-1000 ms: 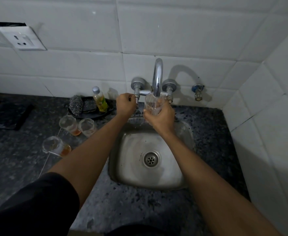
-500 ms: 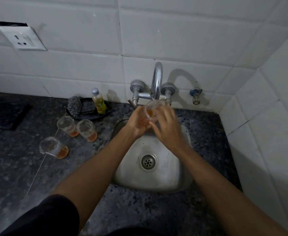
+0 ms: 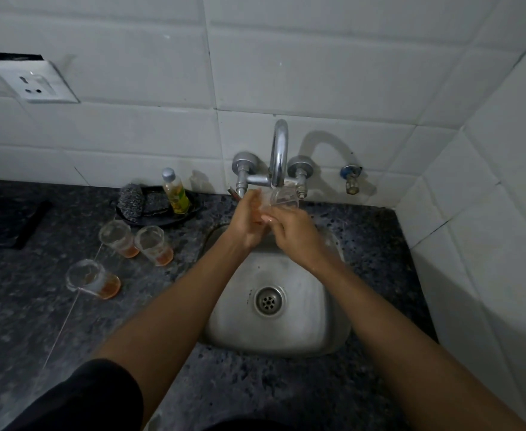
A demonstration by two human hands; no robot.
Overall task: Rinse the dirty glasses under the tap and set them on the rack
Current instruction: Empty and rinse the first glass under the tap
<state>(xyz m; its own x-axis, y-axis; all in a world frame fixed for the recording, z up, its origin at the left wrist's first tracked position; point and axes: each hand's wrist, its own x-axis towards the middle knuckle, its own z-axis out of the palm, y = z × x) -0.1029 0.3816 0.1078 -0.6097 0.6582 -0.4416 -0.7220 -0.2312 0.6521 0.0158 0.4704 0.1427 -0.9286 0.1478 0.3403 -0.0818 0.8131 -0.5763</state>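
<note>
A clear glass (image 3: pixel 283 199) is held tilted under the spout of the chrome tap (image 3: pixel 279 154), above the steel sink (image 3: pixel 327 325). My left hand (image 3: pixel 249 219) and my right hand (image 3: pixel 296 231) both close around it from below. Three dirty glasses with orange liquid at the bottom stand on the dark counter left of the sink: one (image 3: pixel 118 237), a second (image 3: pixel 154 245) beside it, and a third (image 3: pixel 92 278) nearer me. No rack is in view.
A black dish (image 3: pixel 193 209) behind the glasses holds a steel scrubber (image 3: pixel 131 199) and a small bottle of yellow liquid (image 3: pixel 176 192). A wall socket (image 3: pixel 34 82) is at upper left. A tiled side wall closes the right. A dark slab (image 3: pixel 3 219) lies at far left.
My left hand has left the tap handle and joined my right hand on the glass. The glass has tipped over under the spout.
</note>
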